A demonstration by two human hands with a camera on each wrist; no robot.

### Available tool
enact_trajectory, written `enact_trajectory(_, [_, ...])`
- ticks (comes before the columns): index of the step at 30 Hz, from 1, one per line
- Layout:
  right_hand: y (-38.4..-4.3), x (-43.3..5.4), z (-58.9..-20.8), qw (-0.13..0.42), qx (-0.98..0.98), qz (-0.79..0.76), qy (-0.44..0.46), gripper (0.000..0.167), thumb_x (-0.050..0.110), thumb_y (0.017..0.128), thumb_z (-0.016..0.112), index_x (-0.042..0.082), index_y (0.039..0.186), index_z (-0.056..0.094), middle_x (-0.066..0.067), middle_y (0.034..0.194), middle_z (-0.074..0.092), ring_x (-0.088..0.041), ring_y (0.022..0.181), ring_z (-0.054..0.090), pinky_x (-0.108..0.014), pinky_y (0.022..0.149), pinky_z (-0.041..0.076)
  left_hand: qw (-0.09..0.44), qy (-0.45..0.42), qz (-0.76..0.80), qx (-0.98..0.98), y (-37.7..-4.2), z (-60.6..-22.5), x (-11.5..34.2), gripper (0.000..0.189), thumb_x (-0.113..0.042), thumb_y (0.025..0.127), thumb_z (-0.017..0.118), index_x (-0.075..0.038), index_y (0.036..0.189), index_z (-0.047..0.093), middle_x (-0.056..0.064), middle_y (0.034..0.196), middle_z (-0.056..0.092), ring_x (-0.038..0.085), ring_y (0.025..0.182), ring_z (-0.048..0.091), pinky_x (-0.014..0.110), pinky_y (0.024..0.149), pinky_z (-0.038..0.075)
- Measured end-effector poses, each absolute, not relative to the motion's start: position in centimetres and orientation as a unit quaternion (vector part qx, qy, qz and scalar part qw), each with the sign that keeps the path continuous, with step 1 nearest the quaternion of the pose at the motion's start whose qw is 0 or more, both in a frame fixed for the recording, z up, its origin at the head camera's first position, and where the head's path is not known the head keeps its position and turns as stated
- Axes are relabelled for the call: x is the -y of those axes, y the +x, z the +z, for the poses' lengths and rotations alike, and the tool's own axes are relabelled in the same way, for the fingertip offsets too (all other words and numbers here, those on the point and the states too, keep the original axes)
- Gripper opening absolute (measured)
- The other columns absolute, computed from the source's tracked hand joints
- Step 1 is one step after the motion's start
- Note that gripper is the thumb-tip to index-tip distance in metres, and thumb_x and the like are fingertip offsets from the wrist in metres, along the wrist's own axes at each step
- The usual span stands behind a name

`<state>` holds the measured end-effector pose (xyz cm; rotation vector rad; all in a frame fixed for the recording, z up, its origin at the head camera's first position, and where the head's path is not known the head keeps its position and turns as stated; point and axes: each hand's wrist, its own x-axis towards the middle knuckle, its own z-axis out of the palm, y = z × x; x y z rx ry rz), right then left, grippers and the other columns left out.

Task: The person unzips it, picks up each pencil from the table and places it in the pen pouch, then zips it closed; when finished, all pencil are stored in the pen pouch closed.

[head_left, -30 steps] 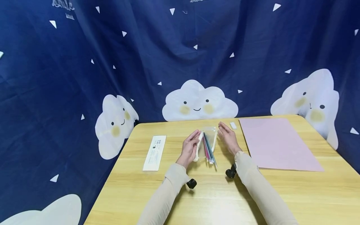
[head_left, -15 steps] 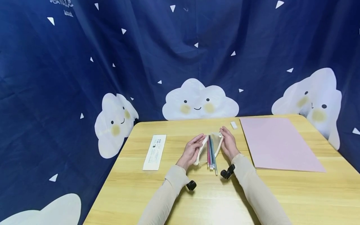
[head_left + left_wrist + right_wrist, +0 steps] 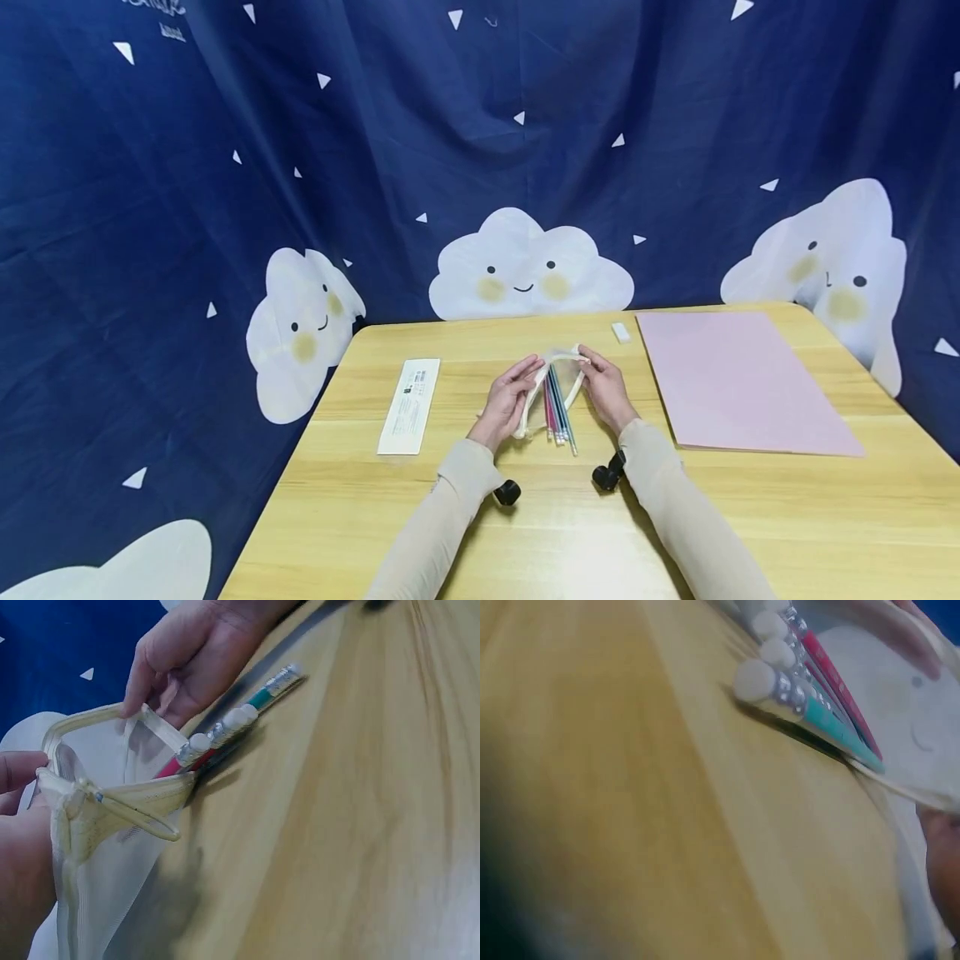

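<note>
A see-through pencil pouch with a cream zipper edge is spread between both hands over the middle of the table. My left hand grips its left side, thumb over the edge. On the opposite rim, my right hand pinches the zipper edge. Several pencils, pink and teal or dark, lie with their far ends within the pouch's outline. Their white erasers and silver ferrules stick out toward the person, close over the wood in the right wrist view. A looped zipper pull hangs at the pouch's corner in the left wrist view.
Left on the table lies a white printed packet. A small white eraser-like block sits behind the right hand. Pink sheets cover the right side. A blue cloud-patterned curtain hangs behind the table.
The right hand, earlier apart from the pouch, has come to its right rim and now pinches it. The pouch mouth is spread wider; the left hand keeps its grip.
</note>
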<state>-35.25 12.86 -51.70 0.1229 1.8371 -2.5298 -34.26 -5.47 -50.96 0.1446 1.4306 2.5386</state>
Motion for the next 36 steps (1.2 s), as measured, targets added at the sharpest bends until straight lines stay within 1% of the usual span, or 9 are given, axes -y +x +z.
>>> enact_trajectory(3, [-35.3, -12.5, -51.7, -0.041, -0.674, -0.734, 0.069, 0.042, 0.009, 0.097, 0.044, 0.004, 0.138, 0.042, -0.021, 0.135, 0.049, -0.029, 0.118, 0.052, -0.024, 0.096, 0.052, 0.085, 0.057, 0.834, -0.542, -34.4, -50.9, 5.5, 0.052, 0.017, 0.081, 0.045, 0.003, 0.131, 0.049, 0.02, 0.134, 0.052, 0.025, 0.124, 0.052, 0.021, 0.101, 0.047])
enact_trajectory(7, [-35.2, -12.1, -51.7, -0.089, -0.681, -0.718, 0.112, 0.038, 0.01, 0.095, 0.048, 0.0, 0.131, 0.05, -0.029, 0.118, 0.059, -0.017, 0.091, 0.066, -0.019, 0.077, 0.058, 0.033, 0.048, 0.775, -0.629, -34.2, -50.9, 5.8, 0.044, 0.008, 0.084, 0.053, -0.003, 0.126, 0.056, 0.016, 0.129, 0.057, 0.023, 0.119, 0.057, 0.022, 0.099, 0.049])
enact_trajectory(12, [-34.6, -11.7, -52.2, -0.094, -0.597, -0.778, 0.17, 0.038, 0.006, 0.094, 0.047, -0.007, 0.13, 0.048, -0.033, 0.119, 0.056, -0.005, 0.07, 0.067, -0.022, 0.078, 0.058, -0.061, -0.065, 0.747, -0.659, -32.3, -51.4, 7.3, 0.042, -0.006, 0.087, 0.058, -0.009, 0.129, 0.055, 0.012, 0.135, 0.053, 0.025, 0.126, 0.05, 0.031, 0.108, 0.043])
enact_trajectory(16, [-34.2, -11.2, -52.4, -0.088, -0.509, -0.833, 0.198, 0.042, 0.004, 0.093, 0.047, -0.005, 0.135, 0.043, -0.028, 0.126, 0.052, -0.006, 0.079, 0.067, -0.021, 0.085, 0.056, -0.095, -0.161, 0.806, -0.561, -29.9, -51.8, 8.0, 0.056, -0.005, 0.087, 0.053, -0.011, 0.141, 0.039, 0.012, 0.152, 0.03, 0.029, 0.14, 0.028, 0.04, 0.119, 0.025])
enact_trajectory(21, [-34.1, -10.6, -52.2, -0.09, -0.439, -0.87, 0.207, 0.046, 0.002, 0.094, 0.045, -0.003, 0.139, 0.038, -0.025, 0.133, 0.048, -0.021, 0.108, 0.06, -0.019, 0.089, 0.054, -0.092, -0.153, 0.849, -0.497, -27.9, -51.6, 7.4, 0.071, 0.006, 0.081, 0.049, -0.009, 0.147, 0.024, 0.017, 0.157, 0.01, 0.032, 0.145, 0.011, 0.042, 0.122, 0.012])
enact_trajectory(24, [-34.0, -10.3, -52.1, -0.092, -0.423, -0.875, 0.218, 0.045, 0.002, 0.094, 0.044, -0.003, 0.139, 0.038, -0.025, 0.134, 0.048, -0.025, 0.113, 0.056, -0.018, 0.088, 0.055, -0.084, -0.154, 0.838, -0.516, -26.8, -51.6, 7.2, 0.073, 0.006, 0.079, 0.05, -0.01, 0.146, 0.026, 0.017, 0.157, 0.009, 0.031, 0.145, 0.01, 0.042, 0.121, 0.013])
enact_trajectory(29, [-33.8, -10.0, -52.0, -0.094, -0.42, -0.874, 0.224, 0.045, 0.003, 0.095, 0.044, -0.002, 0.139, 0.038, -0.025, 0.133, 0.049, -0.02, 0.105, 0.059, -0.019, 0.088, 0.055, -0.058, -0.165, 0.851, -0.496, -25.1, -51.0, 7.3, 0.072, 0.006, 0.08, 0.048, -0.009, 0.146, 0.024, 0.021, 0.154, 0.007, 0.033, 0.144, 0.011, 0.044, 0.121, 0.015])
enact_trajectory(33, [-33.6, -10.3, -51.8, -0.107, -0.414, -0.877, 0.22, 0.044, 0.003, 0.095, 0.043, -0.003, 0.139, 0.038, -0.025, 0.131, 0.048, -0.021, 0.105, 0.058, -0.021, 0.09, 0.054, -0.047, -0.154, 0.888, -0.431, -25.5, -50.8, 7.0, 0.069, 0.008, 0.083, 0.044, -0.003, 0.147, 0.02, 0.024, 0.148, 0.015, 0.032, 0.139, 0.022, 0.038, 0.12, 0.025])
enact_trajectory(36, [-33.4, -10.6, -51.8, -0.113, -0.42, -0.873, 0.22, 0.044, 0.003, 0.095, 0.043, -0.003, 0.139, 0.038, -0.025, 0.129, 0.048, -0.021, 0.104, 0.059, -0.022, 0.091, 0.054, -0.053, -0.15, 0.904, -0.396, -26.5, -51.5, 6.8, 0.066, 0.008, 0.085, 0.045, -0.002, 0.146, 0.022, 0.025, 0.149, 0.021, 0.032, 0.139, 0.026, 0.034, 0.119, 0.026])
